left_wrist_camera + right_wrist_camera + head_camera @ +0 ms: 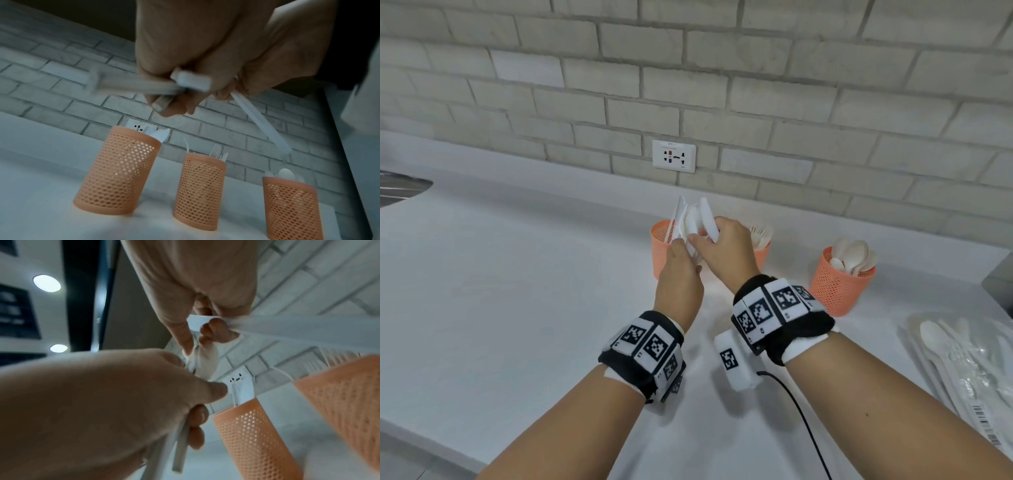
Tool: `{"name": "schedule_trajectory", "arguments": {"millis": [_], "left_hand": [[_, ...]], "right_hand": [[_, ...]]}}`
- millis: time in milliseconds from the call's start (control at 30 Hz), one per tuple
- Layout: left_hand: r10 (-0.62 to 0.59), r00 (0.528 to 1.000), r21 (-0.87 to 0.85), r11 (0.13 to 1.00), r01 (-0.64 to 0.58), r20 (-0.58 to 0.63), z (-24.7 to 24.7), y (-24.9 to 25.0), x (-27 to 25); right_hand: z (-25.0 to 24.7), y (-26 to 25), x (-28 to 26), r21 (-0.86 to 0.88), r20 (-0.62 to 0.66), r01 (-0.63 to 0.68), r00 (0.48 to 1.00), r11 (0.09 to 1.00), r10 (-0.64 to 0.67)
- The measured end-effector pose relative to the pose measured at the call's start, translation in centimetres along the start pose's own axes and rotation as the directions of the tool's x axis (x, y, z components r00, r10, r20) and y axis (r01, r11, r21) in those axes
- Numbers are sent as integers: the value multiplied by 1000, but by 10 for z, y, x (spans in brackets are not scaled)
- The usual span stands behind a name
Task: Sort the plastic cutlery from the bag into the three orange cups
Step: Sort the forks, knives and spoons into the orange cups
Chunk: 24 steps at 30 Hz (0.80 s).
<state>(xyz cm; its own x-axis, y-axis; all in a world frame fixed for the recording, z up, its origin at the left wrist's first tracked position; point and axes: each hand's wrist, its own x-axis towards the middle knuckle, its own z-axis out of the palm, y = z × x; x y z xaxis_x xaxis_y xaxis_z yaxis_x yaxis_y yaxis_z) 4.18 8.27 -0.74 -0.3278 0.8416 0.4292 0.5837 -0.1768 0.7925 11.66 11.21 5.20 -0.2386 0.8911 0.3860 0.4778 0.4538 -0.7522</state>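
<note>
Both hands meet above the left orange cup [659, 251], which has knives standing in it. My left hand [679, 251] grips a bundle of white plastic cutlery [690, 222] by the handles [191, 81]; a spoon bowl [205, 365] shows in it. My right hand [710, 236] pinches a serrated knife [707, 216] at the top of that bundle. The middle cup [763, 255] holds forks and the right cup [839, 286] holds spoons. All three cups stand in a row in the left wrist view: left [119, 170], middle [199, 191], right [292, 207].
The clear bag [962, 363] with more white cutlery lies on the white counter [517, 291] at the right edge. A wall socket [674, 156] sits in the brick wall behind the cups. A sink edge [400, 186] shows at far left. A dark object [1000, 291] stands at far right.
</note>
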Motion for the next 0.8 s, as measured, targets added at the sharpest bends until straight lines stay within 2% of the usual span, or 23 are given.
{"name": "schedule_trajectory", "arguments": {"millis": [100,200,400,533,667,733,800], "left_hand": [[4,1000,90,996,-5,5,-3,-7,1],[8,1000,68,998,-6,-24,-8,-12,3],[-35,999,39,999,35,-20,-16,-22,15],[-117,993,91,989,118,-17,-24,-42,25],[-154,987,75,985,158,-48,-32,-56,30],[-154,986,67,985,158,-57,-35,-60,33],[-151,987,60,986,153,-46,-38,-61,36]], "right_hand": [[7,7,11,83,43,-117,993,990,114],[13,9,20,134,116,-183,979,974,168],[27,0,32,164,101,-114,990,980,98],[14,-14,62,339,-26,-63,997,939,76],[-4,-19,95,395,-292,73,955,916,50],[1,-16,103,350,-335,120,942,929,4],[16,-9,107,298,-304,123,952,947,-28]]}}
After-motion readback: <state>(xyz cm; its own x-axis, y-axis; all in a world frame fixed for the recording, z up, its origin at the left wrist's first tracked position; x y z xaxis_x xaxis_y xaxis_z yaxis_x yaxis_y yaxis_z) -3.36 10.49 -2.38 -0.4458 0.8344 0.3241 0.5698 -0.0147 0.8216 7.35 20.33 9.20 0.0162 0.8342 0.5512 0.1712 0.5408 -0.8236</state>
